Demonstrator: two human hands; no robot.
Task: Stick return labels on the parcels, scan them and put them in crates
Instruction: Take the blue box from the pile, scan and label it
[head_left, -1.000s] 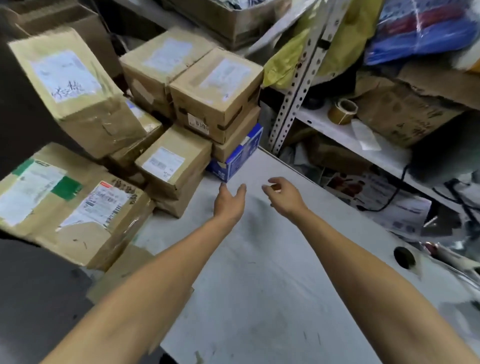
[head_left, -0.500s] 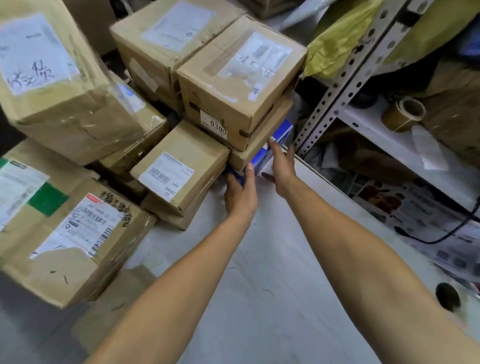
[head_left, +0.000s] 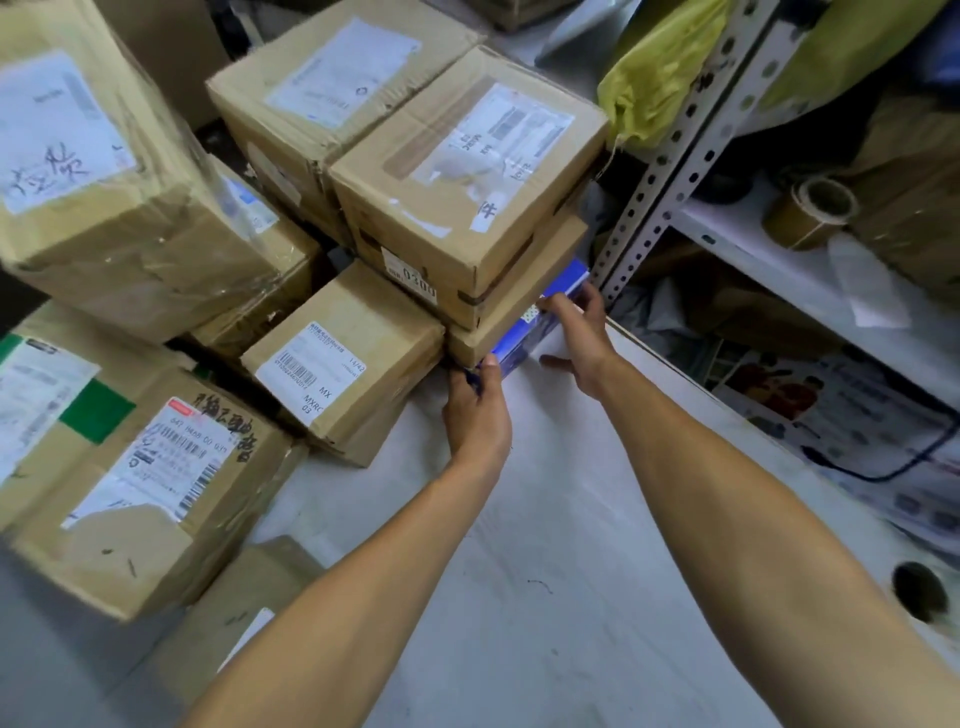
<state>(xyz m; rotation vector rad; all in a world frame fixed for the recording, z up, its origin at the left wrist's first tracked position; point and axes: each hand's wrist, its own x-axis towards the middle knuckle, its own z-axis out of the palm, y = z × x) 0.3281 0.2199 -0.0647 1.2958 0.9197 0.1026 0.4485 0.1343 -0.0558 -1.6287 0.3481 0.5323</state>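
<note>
Both my hands are on the blue box (head_left: 540, 322) at the bottom of a stack at the table's (head_left: 545, 597) far edge: left hand (head_left: 478, 410) grips its near corner, right hand (head_left: 579, 338) its far end. Nothing labelled, scanned or crated yet, I judge. Two cardboard parcels (head_left: 467, 208) sit on top; shelf upright (head_left: 670, 171) stands close beside.

Dim, even light; soft blur, warped edges

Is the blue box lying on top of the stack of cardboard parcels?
No. The blue box lies at the bottom of the stack on the table, under two cardboard parcels, with both hands on it.
</note>
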